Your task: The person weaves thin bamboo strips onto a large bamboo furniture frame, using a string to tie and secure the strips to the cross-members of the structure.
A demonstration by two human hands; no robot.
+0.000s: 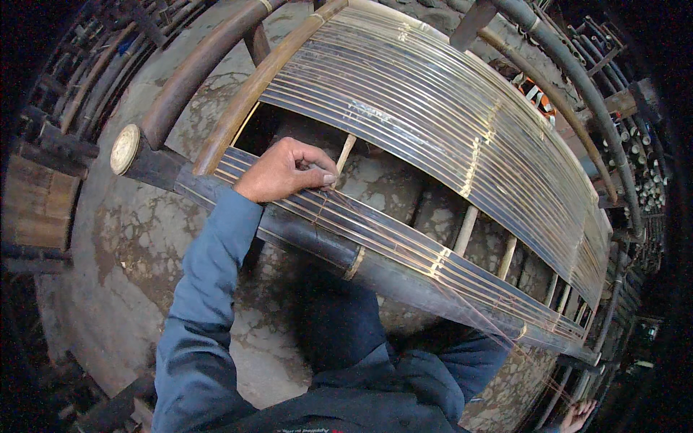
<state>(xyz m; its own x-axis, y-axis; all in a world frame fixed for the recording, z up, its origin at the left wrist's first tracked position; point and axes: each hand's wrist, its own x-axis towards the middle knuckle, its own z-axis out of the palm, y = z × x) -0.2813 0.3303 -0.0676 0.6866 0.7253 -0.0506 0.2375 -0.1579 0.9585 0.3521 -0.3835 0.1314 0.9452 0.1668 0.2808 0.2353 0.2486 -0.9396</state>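
Observation:
A bamboo bench seat with dark slats (404, 94) and pale gaps between them spans the view. My left hand (285, 172) is over the narrow near band of slats (390, 242), thumb and forefinger pinched on a thin reddish-brown cord (473, 310). The cord passes around the band below those fingers. From there it runs rightward along the slats and off over the front rail (411, 285). Far out at the lower right, my right hand (577, 416) is closed on the strands; its fingertips are small and dim in this view.
An open gap with pale bamboo crosspieces (465, 229) separates the two slat bands. A thick round armrest pole (202, 68) stands at the left, and more poles line the right. Stacked bamboo (646, 166) lies beyond. Stained concrete floor (137, 274) surrounds the bench.

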